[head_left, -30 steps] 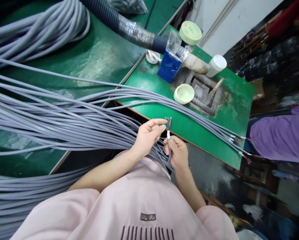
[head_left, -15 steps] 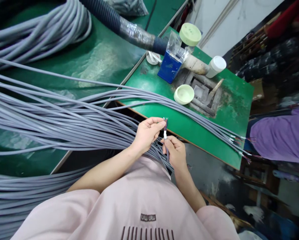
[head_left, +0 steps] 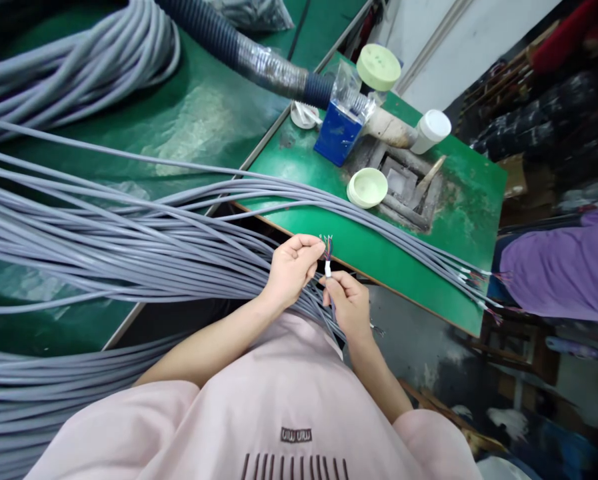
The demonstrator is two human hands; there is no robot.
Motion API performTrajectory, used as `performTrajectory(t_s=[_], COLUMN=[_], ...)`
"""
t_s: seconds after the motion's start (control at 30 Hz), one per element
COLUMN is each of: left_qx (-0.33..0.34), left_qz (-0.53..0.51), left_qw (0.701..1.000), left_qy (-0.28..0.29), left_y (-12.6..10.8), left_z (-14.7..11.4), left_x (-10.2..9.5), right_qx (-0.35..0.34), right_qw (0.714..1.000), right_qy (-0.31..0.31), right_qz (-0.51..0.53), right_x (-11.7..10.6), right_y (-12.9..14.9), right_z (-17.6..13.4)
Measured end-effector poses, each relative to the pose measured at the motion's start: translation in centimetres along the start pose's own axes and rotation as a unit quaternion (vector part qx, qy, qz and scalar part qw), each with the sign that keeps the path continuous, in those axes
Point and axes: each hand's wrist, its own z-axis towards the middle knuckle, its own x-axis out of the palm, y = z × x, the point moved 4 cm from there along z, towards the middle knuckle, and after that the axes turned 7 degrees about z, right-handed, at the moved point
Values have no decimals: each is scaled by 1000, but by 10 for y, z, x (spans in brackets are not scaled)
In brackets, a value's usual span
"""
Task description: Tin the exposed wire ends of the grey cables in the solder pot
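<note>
Grey cable (head_left: pixel 333 309) upright by the near edge of the green bench (head_left: pixel 471 190). Right hand (head_left: pixel 351 307) pinches it just below the white sleeve (head_left: pixel 327 269); left hand (head_left: pixel 293 267) pinches at the splayed wires (head_left: pixel 328 249), which ones unclear. Judged light, jacket springy; wires thin, easily bent. Best hold: the jacket.

Place was a wkshop, cable-wiring type, w/ well-used look. Grey cables (head_left: pixel 153 247) lay in qty. over two green benches (head_left: pixel 289 160); a coil (head_left: pixel 129 50) sat at upper L, and splayed wire ends (head_left: pixel 495 317) overhung bench edge at R. Black flex. hose (head_left: pixel 229 41), part-wrapped in silvery matl., ran to blue box (head_left: pixel 337 135) by grimy sq. fixture (head_left: pixel 401 181); pale tubs (head_left: pixel 361 201) stood nearby. Bkgd. held dark shiny bundles (head_left: pixel 553 110), cardboard (head_left: pixel 513 175) & stained floor (head_left: pixel 403 340). Addl. person in purple (head_left: pixel 569 273) was at R edge.
</note>
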Motion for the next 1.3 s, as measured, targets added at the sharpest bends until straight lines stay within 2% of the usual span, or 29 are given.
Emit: performTrajectory(t_s=[0.43, 1.03, 1.3], left_qx=[39, 24, 41], left_qz=[18, 30, 56], left_qw=[999, 999, 998], left_qy=[0, 0, 6], left_y=[4, 3, 4], left_z=[0, 1, 5], left_x=[-3, -2, -4], right_qx=[-11, -6, -2], right_qw=[1000, 999, 998], right_qy=[11, 24, 27], right_qz=[-7, -40, -48], right_x=[2, 3, 2], right_y=[-1, 9, 9], right_z=[2, 2, 4])
